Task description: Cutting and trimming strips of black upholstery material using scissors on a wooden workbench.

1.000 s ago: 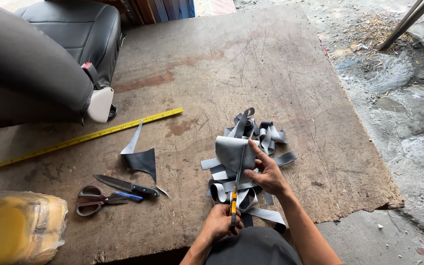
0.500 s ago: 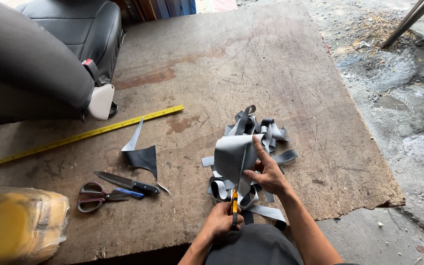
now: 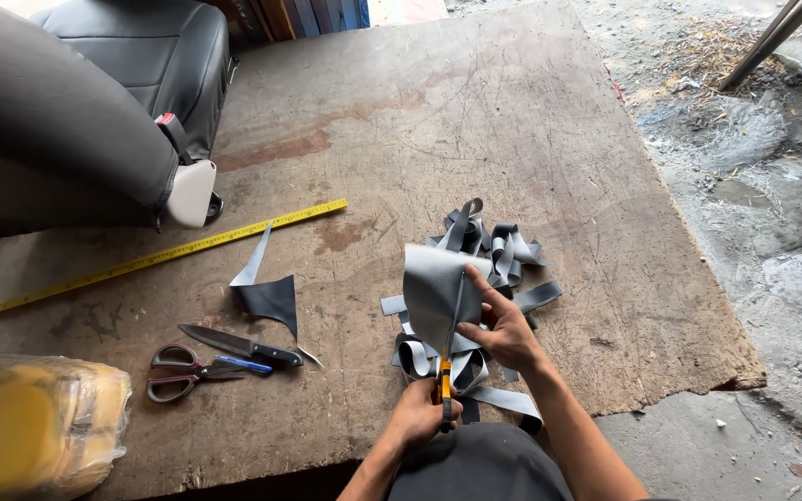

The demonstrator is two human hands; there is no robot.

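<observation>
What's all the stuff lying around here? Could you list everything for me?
Wooden board: one, brown, stained, on the ground.
Car seat: one, black, upper left of the board.
Measuring tape: one, yellow, stretched below the seat.
Cut scrap: one, dark grey, left of centre.
Knife: one, black handle, below the scrap.
Scissors: one pair, dark red handles, beside the knife.
Wrapped foam: one, yellow, lower left.
Strip pile: many, grey, centre.
Grey sheet: one, held upright.
Cutter: one, yellow handle.
Left hand: grips the cutter.
Right hand: holds the grey sheet.
</observation>
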